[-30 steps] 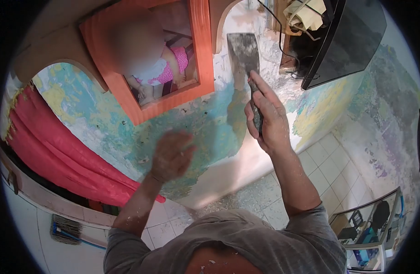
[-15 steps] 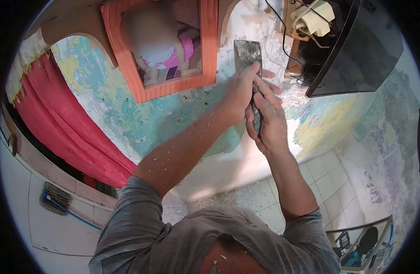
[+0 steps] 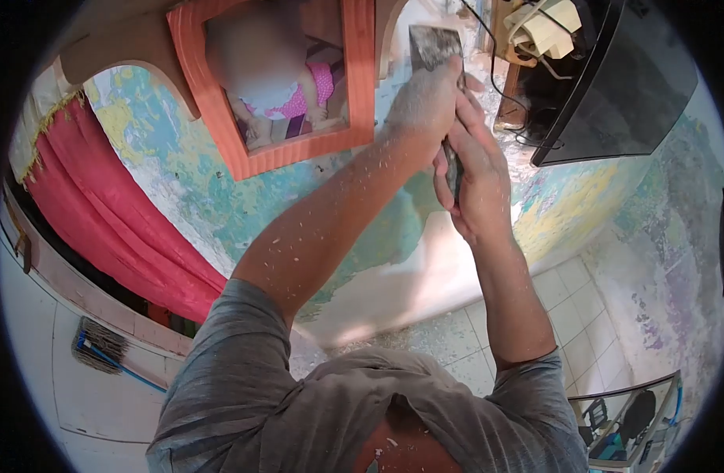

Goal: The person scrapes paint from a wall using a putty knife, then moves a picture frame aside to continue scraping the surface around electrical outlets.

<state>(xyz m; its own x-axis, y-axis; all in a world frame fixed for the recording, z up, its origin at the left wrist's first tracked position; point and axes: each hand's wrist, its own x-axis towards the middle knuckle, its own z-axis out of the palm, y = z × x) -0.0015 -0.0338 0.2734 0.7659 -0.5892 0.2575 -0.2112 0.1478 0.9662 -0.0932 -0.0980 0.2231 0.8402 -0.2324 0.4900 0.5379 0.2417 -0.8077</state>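
Note:
A scraper (image 3: 436, 47) with a wide grey blade lies against the patchy wall (image 3: 362, 213), its blade pointing up and away from me. My left hand (image 3: 429, 102) is closed on the scraper near the blade and is slightly blurred. Lower down, my right hand (image 3: 480, 169) wraps round the handle, part of which shows between the fingers. The hands overlap, so some fingers are hidden. Pale flakes dot my forearms. The wall shows turquoise, yellow and white patches.
An orange-framed picture (image 3: 303, 150) hangs left of my hands. At the upper right are a dark screen (image 3: 614, 94), cables and a pale plastic object (image 3: 547, 27). A red curtain (image 3: 118, 213) and a brush (image 3: 100, 347) are at the left. Debris lies on the tiled floor (image 3: 449, 335).
Both hands and the scraper have moved up the wall and slightly right. The arms reach farther forward, and the grip on the scraper remains.

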